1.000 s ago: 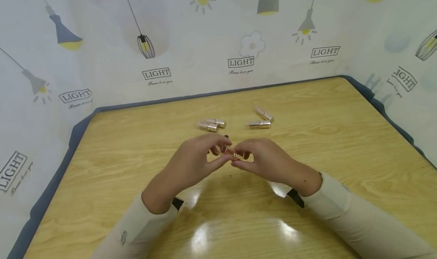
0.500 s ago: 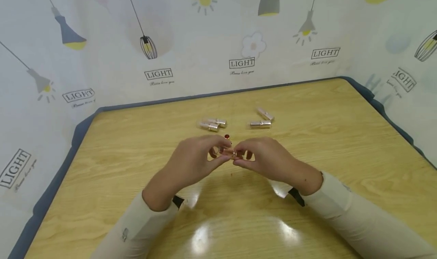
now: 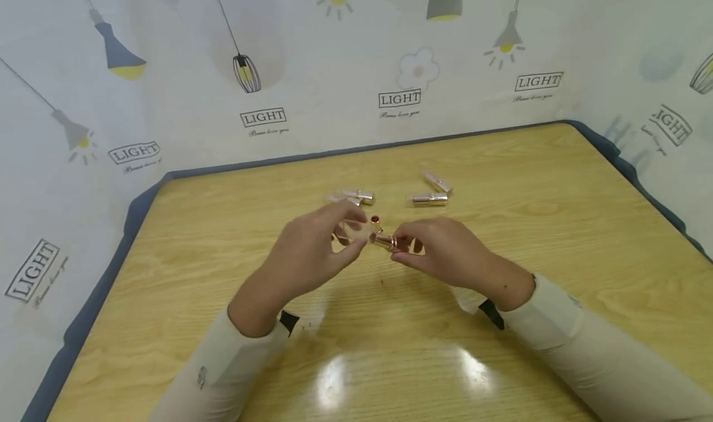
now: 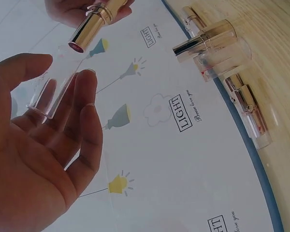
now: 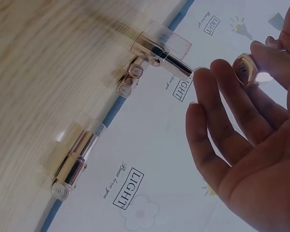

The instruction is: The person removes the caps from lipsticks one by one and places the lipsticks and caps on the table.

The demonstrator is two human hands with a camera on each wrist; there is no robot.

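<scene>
My left hand (image 3: 312,245) holds a clear lipstick cap (image 4: 55,92) between thumb and fingers. Its open end faces a gold lipstick tube (image 4: 89,29), which my right hand (image 3: 448,249) pinches by the base. Cap and tube are apart, with a small gap between the hands. The tube's top end shows dark red; in the right wrist view only its base (image 5: 245,70) shows past the fingers. Just beyond the hands, another gold lipstick (image 3: 375,222) stands upright on the table without a cap over it, a clear cap (image 5: 171,41) close beside it.
Farther back on the wooden table (image 3: 223,224), two capped lipsticks (image 3: 359,196) lie at the left, partly behind my left hand. Two more lipsticks (image 3: 430,199) lie at the right. A printed cloth wall (image 3: 334,69) rises behind the table's far edge.
Both hands were together on the lipstick. My left hand has since drawn off leftward with the clear cap, leaving the gold tube in my right hand. The standing lipstick shows more plainly.
</scene>
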